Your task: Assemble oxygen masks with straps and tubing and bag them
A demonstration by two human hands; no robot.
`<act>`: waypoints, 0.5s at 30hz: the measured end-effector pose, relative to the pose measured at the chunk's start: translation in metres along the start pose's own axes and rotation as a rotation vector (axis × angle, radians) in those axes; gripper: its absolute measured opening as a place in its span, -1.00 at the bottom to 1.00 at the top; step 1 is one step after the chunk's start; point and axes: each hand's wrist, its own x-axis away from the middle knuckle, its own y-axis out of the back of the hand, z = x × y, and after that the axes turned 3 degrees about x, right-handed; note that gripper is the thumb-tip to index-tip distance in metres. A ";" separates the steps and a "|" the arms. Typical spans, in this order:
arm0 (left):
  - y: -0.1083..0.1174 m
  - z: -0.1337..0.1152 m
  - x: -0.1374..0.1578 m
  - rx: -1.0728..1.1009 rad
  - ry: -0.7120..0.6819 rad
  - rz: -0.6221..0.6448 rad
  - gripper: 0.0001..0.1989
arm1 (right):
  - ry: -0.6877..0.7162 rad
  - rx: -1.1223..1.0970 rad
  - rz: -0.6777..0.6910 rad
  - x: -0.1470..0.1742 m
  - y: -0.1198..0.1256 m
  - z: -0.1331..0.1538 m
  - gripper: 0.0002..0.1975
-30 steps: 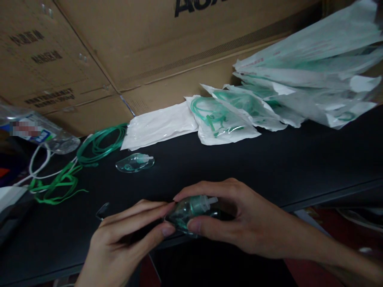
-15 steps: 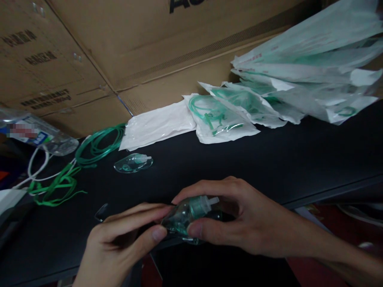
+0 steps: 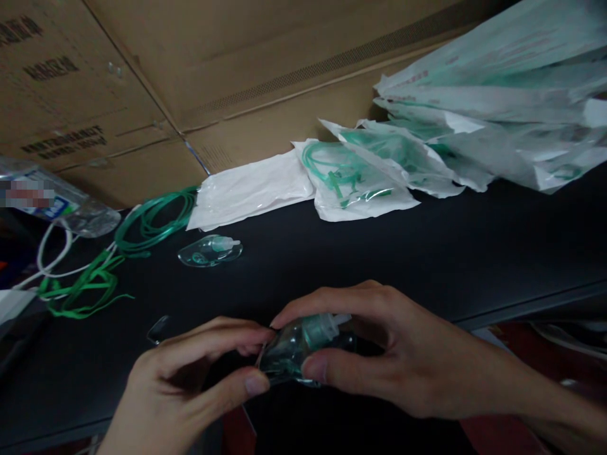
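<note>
Between my hands is a clear green oxygen mask (image 3: 287,346) with a translucent connector at its upper right. My right hand (image 3: 384,347) grips its body, thumb in front and index finger over the top. The fingertips and thumb of my left hand (image 3: 194,373) pinch the mask's left rim; its far side is hidden. A second clear mask (image 3: 208,251) lies on the black tabletop (image 3: 427,259) beyond my hands. Just past my left hand is a small clear curved piece (image 3: 158,330), partly visible.
Green coiled tubing (image 3: 154,222), green straps (image 3: 85,287), a white cord (image 3: 54,272) and a plastic bottle (image 3: 85,212) lie at left. Along the back are a white packet (image 3: 251,189) and several clear-fronted packs (image 3: 360,180). Cardboard boxes (image 3: 284,44) stand behind.
My left fingers and thumb have spread slightly along the mask's rim, and the mask has turned a little. The whole view has shifted slightly.
</note>
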 end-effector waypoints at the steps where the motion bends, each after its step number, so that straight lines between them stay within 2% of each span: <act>1: 0.000 0.000 0.000 -0.004 0.009 0.005 -0.80 | 0.001 0.011 -0.005 0.000 0.000 0.000 -0.73; 10: 0.004 0.001 0.001 0.015 0.045 0.050 -0.83 | -0.012 0.039 0.006 0.002 -0.001 0.000 -0.71; 15: 0.003 -0.001 0.004 -0.009 -0.027 0.056 -0.82 | 0.003 0.004 0.059 0.002 0.001 0.002 -0.68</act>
